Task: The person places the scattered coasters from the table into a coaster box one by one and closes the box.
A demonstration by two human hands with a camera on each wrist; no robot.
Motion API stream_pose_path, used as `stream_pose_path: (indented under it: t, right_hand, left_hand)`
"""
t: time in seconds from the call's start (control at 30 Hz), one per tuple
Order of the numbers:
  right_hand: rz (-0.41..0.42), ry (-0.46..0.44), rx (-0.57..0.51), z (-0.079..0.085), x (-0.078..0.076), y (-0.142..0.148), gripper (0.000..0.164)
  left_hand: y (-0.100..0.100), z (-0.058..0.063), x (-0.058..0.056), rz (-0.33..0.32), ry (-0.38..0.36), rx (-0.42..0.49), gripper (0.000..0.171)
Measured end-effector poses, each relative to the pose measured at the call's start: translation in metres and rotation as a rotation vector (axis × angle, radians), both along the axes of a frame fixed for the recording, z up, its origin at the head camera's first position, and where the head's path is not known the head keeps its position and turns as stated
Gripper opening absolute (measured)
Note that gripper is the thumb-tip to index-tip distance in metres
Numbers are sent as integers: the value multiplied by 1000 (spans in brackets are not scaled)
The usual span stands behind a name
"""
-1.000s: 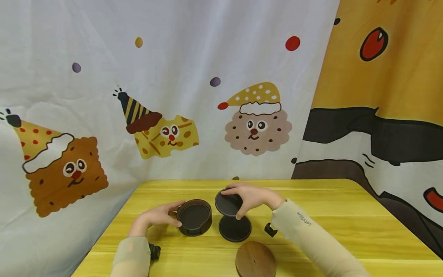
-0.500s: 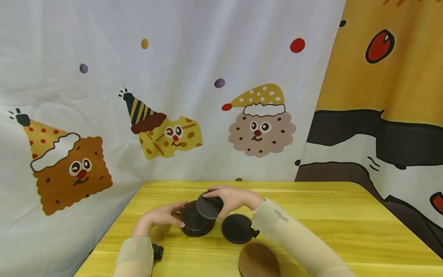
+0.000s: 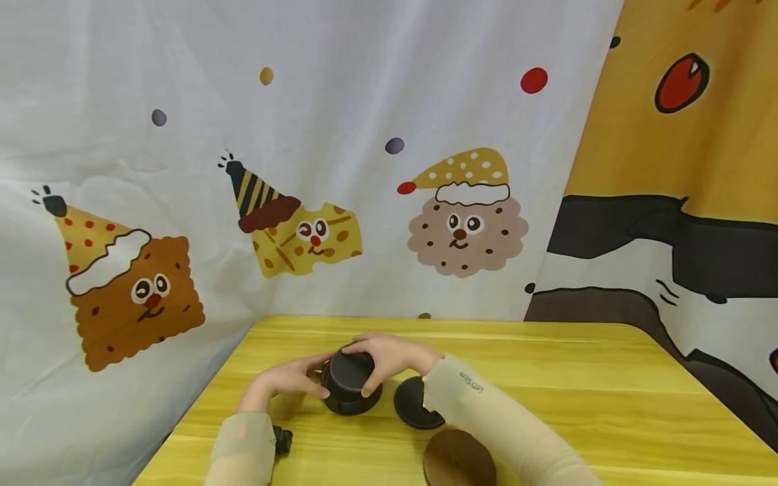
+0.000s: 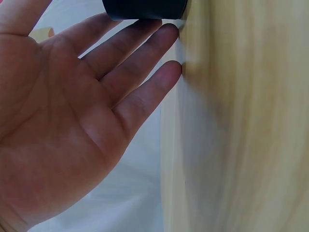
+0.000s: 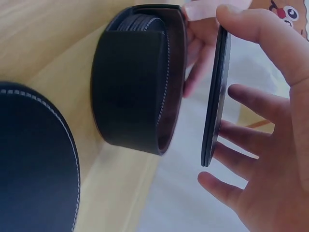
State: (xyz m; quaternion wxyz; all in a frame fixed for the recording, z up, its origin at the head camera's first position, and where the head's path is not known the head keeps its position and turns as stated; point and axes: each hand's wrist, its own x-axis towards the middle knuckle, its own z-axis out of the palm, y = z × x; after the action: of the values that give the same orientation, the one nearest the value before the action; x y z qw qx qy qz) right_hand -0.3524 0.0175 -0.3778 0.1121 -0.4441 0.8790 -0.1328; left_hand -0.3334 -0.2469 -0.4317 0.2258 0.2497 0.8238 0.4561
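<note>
My right hand [image 3: 389, 356] pinches a thin stack of black round coasters [image 5: 216, 96] between thumb and fingertips. They are held on edge in the right wrist view, apart from the coaster holder [image 5: 128, 87]. That round black holder has a brown lining, a notch in its wall and several coasters [image 5: 140, 23] inside. In the head view the held coasters hang over its opening and hide most of it. My left hand [image 3: 288, 379] holds the holder's left side, thumb near the rim; in the left wrist view its fingers [image 4: 140, 63] reach along the wall.
Another black coaster [image 3: 415, 408] with white edge stitching lies to the right of the holder, partly under the right sleeve. Nearer the front is a round wooden disc [image 3: 458, 459]. A printed curtain [image 3: 377, 81] hangs behind the yellow wood-grain table [image 3: 577, 385].
My right hand has carried the coasters leftward from above the lying coaster to over the holder. The left hand has stayed at the holder. The head view has shifted slightly.
</note>
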Motion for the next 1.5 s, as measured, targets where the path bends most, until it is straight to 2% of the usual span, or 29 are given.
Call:
stream_pose_path:
  t: [0.37, 0.8, 1.03, 1.5]
  right_hand:
    - [-24, 19, 14, -17, -5, -9, 83]
    - [-53, 16, 33, -26, -10, -16, 83]
    - [-65, 24, 39, -29, -12, -20, 83]
    - [-54, 34, 53, -33, -10, -20, 80]
  left_hand:
    - [4, -3, 0, 30, -15, -20, 89]
    - [5, -2, -3, 32, -4, -40, 91]
    - [6, 3, -4, 31, -1, -46, 93]
    - [2, 3, 2, 55, 8, -76, 90]
